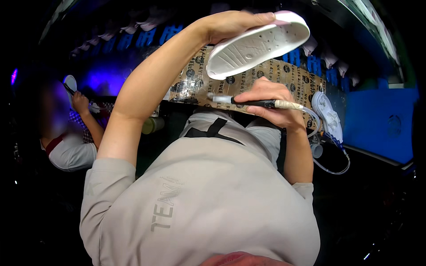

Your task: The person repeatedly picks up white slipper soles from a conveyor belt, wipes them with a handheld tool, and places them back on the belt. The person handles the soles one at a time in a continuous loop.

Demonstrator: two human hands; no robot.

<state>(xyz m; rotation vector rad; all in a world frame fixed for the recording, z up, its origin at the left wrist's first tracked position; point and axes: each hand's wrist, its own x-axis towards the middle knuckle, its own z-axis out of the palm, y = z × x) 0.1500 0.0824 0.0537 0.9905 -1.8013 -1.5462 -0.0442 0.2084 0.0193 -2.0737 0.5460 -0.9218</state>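
Observation:
My left hand (230, 24) is raised at the far side of the bench, closed on a white shoe sole (262, 48). The ribbed, dotted face of the sole is turned toward me, and a pinkish patch shows at its far end by my thumb. Below it, my right hand (275, 102) is wrapped round a brush (257, 103) with a black handle and a pale tip pointing left. The brush is apart from the sole. A thin clear hose (316, 119) runs from the brush's taped back end, curving down at the right.
Brown cardboard (188, 82) under clear tape covers the bench. A white sole (327, 115) lies at its right end, near a blue panel (379, 126) and a small cup (316, 150). Pale shoes on blue holders (171, 32) line the back. A co-worker's hand (80, 103) is at left.

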